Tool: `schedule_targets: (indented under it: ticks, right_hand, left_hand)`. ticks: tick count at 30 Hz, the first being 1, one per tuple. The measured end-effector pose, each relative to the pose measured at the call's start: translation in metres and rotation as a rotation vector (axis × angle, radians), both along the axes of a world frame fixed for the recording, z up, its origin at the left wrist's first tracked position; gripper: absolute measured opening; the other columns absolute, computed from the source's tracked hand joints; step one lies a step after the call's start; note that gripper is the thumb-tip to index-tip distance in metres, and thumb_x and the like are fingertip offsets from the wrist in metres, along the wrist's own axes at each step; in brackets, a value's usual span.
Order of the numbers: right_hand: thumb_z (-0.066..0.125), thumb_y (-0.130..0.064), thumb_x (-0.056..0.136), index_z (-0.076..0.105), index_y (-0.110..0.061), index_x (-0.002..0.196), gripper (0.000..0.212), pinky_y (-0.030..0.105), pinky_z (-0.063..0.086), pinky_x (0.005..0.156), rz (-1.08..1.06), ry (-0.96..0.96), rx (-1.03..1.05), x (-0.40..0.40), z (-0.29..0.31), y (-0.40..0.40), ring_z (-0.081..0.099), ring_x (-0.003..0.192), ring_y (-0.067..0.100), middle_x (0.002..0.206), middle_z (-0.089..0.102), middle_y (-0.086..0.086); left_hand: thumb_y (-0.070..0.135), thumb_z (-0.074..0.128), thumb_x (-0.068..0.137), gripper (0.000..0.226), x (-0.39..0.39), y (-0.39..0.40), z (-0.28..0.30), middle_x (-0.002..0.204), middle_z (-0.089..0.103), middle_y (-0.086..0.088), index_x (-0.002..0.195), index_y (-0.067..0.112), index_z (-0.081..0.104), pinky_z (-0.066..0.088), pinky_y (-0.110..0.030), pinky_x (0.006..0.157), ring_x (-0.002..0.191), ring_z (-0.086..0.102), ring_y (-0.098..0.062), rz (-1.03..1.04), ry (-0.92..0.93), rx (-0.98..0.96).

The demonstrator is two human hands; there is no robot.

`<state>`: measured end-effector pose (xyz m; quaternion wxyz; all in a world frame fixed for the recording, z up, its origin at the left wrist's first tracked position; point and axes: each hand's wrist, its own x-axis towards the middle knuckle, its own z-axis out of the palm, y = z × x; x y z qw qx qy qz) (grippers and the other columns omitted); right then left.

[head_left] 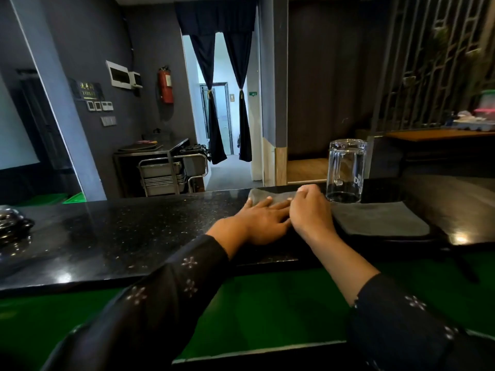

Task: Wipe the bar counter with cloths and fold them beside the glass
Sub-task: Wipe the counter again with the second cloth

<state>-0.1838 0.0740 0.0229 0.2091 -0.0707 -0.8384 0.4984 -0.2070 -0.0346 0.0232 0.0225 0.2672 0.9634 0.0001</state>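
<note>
While the glossy black speckled stone bar counter carries a folded grey cloth beside the upturned clear glass mug, the left hand presses flat on another grey cloth, whose edge the right hand pinches.

Left stretch of counter bare, open for passage up to dark shiny object at far left edge. Upturned glass mug blocks far right, just beside right hand. Folded grey cloth covers counter right of hands, low, passable above.
</note>
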Motion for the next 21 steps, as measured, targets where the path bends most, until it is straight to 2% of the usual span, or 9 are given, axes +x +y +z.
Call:
schedule_targets:
  ticks: [3, 6, 8, 9, 11, 12, 14, 17, 21]
  right_hand:
    - [0.023, -0.031, 0.101, 0.051, -0.009, 0.126, 0.043, 0.028, 0.03, 0.081, 0.002, 0.013, -0.116, -0.001, 0.002, 0.007, 0.048, 0.103, 0.018, 0.125, 0.055, 0.01]
    - [0.024, -0.029, 0.102, 0.051, -0.007, 0.127, 0.043, 0.027, 0.029, 0.083, 0.044, 0.01, -0.079, 0.0, 0.0, 0.006, 0.045, 0.102, 0.018, 0.127, 0.054, 0.012]
    - [0.023, -0.028, 0.102, 0.051, -0.005, 0.127, 0.043, 0.027, 0.029, 0.084, 0.064, 0.002, -0.029, 0.001, 0.001, 0.004, 0.048, 0.113, 0.024, 0.129, 0.054, 0.013]
    - [0.021, -0.029, 0.102, 0.051, -0.005, 0.127, 0.045, 0.027, 0.029, 0.084, 0.067, -0.006, -0.001, 0.001, 0.002, 0.002, 0.048, 0.116, 0.026, 0.129, 0.054, 0.013]
    - [0.019, -0.032, 0.102, 0.051, -0.005, 0.126, 0.049, 0.029, 0.029, 0.084, 0.073, -0.033, 0.044, 0.0, 0.003, 0.0, 0.047, 0.12, 0.029, 0.13, 0.054, 0.014]
    - [0.018, -0.034, 0.102, 0.051, -0.006, 0.127, 0.05, 0.03, 0.029, 0.085, 0.073, -0.052, 0.062, -0.001, 0.003, -0.001, 0.047, 0.121, 0.029, 0.13, 0.053, 0.015]
    - [0.019, -0.035, 0.101, 0.051, -0.007, 0.128, 0.05, 0.035, 0.033, 0.093, 0.072, -0.083, 0.12, -0.002, 0.001, -0.003, 0.046, 0.123, 0.03, 0.131, 0.053, 0.015]
    - [0.022, -0.033, 0.1, 0.051, -0.01, 0.127, 0.046, 0.044, 0.028, 0.108, 0.09, -0.133, 0.293, -0.002, -0.003, -0.008, 0.046, 0.125, 0.031, 0.131, 0.055, 0.015]
    - [0.022, -0.032, 0.099, 0.046, -0.014, 0.135, 0.047, 0.048, 0.013, 0.116, 0.176, -0.176, 0.508, -0.003, -0.009, -0.011, 0.036, 0.135, 0.027, 0.14, 0.049, 0.01]
  left_hand:
    - [0.055, 0.012, 0.095, 0.047, 0.011, -0.03, -0.004, 0.158, 0.002, 0.016, 0.141, 0.052, 0.001, -0.009, -0.052, 0.116, 0.145, -0.003, -0.014, -0.068, 0.03, 0.047]
    - [0.069, 0.002, 0.082, 0.05, 0.017, -0.083, -0.003, 0.156, 0.001, 0.018, 0.131, 0.063, -0.001, -0.014, -0.042, 0.114, 0.144, -0.004, -0.01, -0.047, -0.001, 0.091]
    - [0.08, -0.002, 0.069, 0.073, 0.006, -0.124, -0.001, 0.158, 0.004, 0.012, 0.138, 0.056, 0.004, -0.012, -0.044, 0.115, 0.146, 0.0, -0.016, 0.143, -0.004, 0.073]
    - [0.08, -0.001, 0.071, 0.078, -0.002, -0.141, -0.001, 0.159, 0.006, 0.007, 0.143, 0.049, 0.008, -0.008, -0.048, 0.117, 0.147, 0.003, -0.02, 0.281, 0.0, 0.071]
    - [0.066, 0.009, 0.088, 0.065, -0.02, -0.152, -0.004, 0.16, 0.007, -0.002, 0.147, 0.039, 0.012, 0.001, -0.053, 0.117, 0.146, 0.005, -0.029, 0.51, 0.023, 0.053]
    - [0.059, 0.012, 0.092, 0.06, -0.028, -0.145, -0.006, 0.16, 0.007, -0.005, 0.148, 0.037, 0.013, 0.003, -0.054, 0.117, 0.146, 0.005, -0.033, 0.56, 0.035, 0.051]
    - [0.06, 0.006, 0.088, 0.064, -0.032, -0.119, -0.009, 0.16, 0.007, -0.005, 0.147, 0.038, 0.013, 0.004, -0.056, 0.116, 0.145, 0.004, -0.036, 0.528, 0.033, 0.034]
    - [0.07, -0.005, 0.071, 0.08, -0.018, -0.069, -0.016, 0.16, 0.005, 0.001, 0.145, 0.045, 0.01, 0.004, -0.057, 0.116, 0.146, 0.0, -0.033, 0.292, -0.002, 0.035]
    - [0.062, 0.012, 0.091, 0.056, 0.02, -0.054, -0.014, 0.159, 0.004, 0.007, 0.145, 0.047, 0.007, 0.0, -0.048, 0.118, 0.146, -0.001, -0.024, 0.144, 0.003, 0.068]
